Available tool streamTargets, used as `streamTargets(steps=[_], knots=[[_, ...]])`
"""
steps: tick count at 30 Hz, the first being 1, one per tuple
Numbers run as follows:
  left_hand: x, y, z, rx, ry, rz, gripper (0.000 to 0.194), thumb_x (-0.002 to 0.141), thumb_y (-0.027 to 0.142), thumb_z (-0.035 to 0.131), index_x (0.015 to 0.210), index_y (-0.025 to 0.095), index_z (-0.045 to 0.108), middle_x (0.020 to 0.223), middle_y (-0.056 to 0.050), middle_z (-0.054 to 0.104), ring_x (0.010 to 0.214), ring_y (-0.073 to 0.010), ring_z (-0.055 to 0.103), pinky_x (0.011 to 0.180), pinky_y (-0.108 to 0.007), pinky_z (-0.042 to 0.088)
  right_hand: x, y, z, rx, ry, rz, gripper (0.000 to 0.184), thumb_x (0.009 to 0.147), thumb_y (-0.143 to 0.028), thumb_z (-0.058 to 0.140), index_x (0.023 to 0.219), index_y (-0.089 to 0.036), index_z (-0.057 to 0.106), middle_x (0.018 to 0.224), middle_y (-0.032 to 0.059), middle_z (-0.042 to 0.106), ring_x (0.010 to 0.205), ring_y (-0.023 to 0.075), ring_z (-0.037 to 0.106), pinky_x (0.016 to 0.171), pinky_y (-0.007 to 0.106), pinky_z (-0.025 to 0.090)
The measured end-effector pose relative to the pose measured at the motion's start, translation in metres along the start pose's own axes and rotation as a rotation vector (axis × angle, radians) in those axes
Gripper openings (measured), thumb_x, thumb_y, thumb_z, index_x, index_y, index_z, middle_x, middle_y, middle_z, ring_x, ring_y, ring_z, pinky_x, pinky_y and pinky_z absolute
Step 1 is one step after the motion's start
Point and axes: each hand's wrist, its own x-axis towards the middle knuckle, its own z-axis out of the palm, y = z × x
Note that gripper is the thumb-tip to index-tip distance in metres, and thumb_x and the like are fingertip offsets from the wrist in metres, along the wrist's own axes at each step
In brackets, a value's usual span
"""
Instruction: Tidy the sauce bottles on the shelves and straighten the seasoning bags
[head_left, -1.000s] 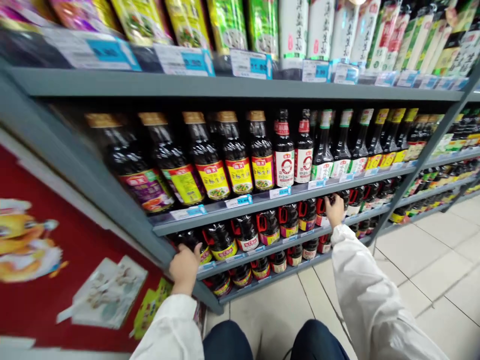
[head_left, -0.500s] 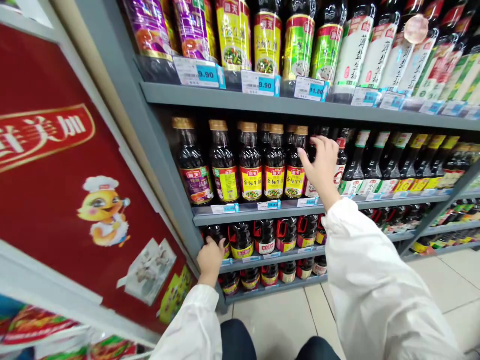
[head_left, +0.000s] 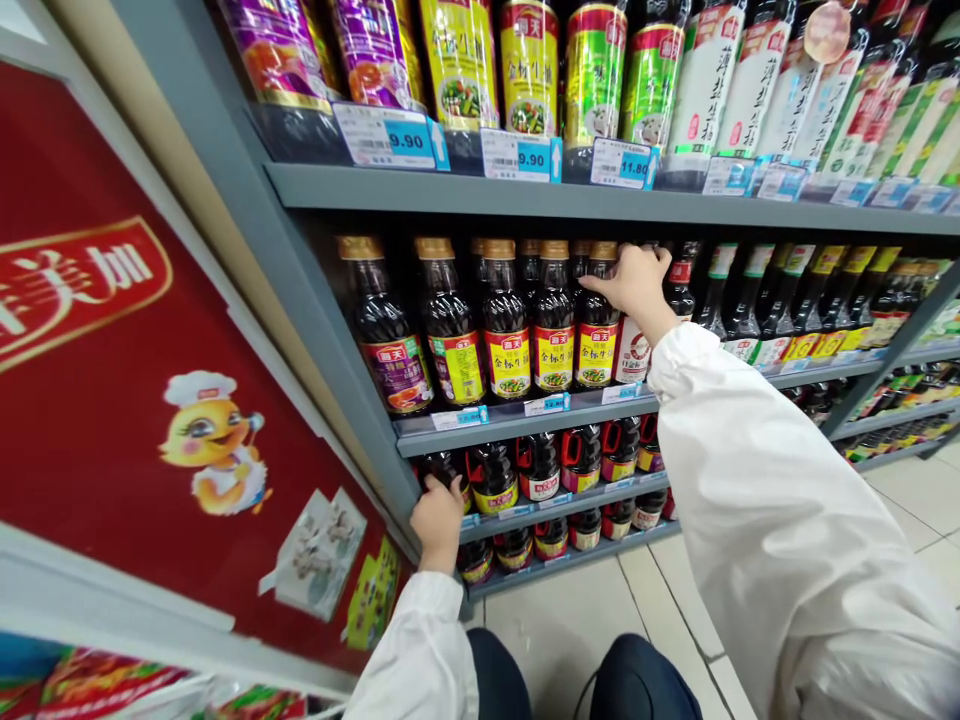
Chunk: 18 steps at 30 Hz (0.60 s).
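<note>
Gold-capped soy-sauce bottle (head_left: 598, 345): right hand (head_left: 637, 285) half-curled beside neck, left hand (head_left: 439, 515) likewise, lower; holds unclear. Judged reaching; calls for neck grip.

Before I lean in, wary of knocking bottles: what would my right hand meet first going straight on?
Likely the white-labelled bottle behind your right hand, though depth and contact are unclear.
</note>
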Motion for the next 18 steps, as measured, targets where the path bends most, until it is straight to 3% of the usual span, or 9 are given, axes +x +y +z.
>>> streamTargets(steps=[7, 12, 15, 18], knots=[[0.001, -0.003, -0.001, 0.008, 0.008, 0.040, 0.051, 0.105, 0.049, 0.038, 0.121, 0.003, 0.053, 0.093, -0.023, 0.073, 0.089, -0.0363, 0.074, 0.069, -0.036, 0.050, 0.004, 0.009, -0.001, -0.006, -0.051, -0.089, 0.067, 0.086, -0.074, 0.064, 0.099, -0.009, 0.063, 0.109, 0.0189, 0.067, 0.122, 0.0413, 0.056, 0.109, 0.070, 0.027], [0.003, -0.005, 0.001, 0.015, -0.016, 0.040, 0.052, 0.105, 0.049, 0.037, 0.123, 0.002, 0.053, 0.093, -0.025, 0.072, 0.087, -0.0366, 0.074, 0.068, -0.037, 0.049, -0.001, 0.004, -0.011, -0.104, -0.092, -0.051, 0.073, 0.092, -0.079, 0.048, 0.095, -0.007, 0.065, 0.117, 0.0207, 0.066, 0.122, 0.0383, 0.057, 0.109, 0.067, 0.023], [0.002, -0.005, 0.002, 0.031, -0.071, 0.009, 0.056, 0.106, 0.049, 0.033, 0.131, 0.001, 0.050, 0.091, -0.025, 0.073, 0.085, -0.0361, 0.075, 0.065, -0.036, 0.048, -0.007, 0.000, -0.020, -0.157, -0.132, -0.057, 0.078, 0.093, -0.082, 0.035, 0.088, -0.010, 0.065, 0.113, 0.0185, 0.068, 0.116, 0.0329, 0.059, 0.110, 0.061, 0.023], [0.002, -0.004, -0.007, 0.039, -0.188, -0.018, 0.058, 0.106, 0.046, 0.037, 0.138, 0.000, 0.046, 0.095, -0.026, 0.073, 0.088, -0.0366, 0.075, 0.066, -0.036, 0.048, -0.016, -0.002, -0.025, -0.177, -0.117, -0.056, 0.068, 0.090, -0.081, 0.050, 0.089, -0.015, 0.067, 0.098, 0.0148, 0.070, 0.111, 0.0329, 0.060, 0.109, 0.060, 0.025]])
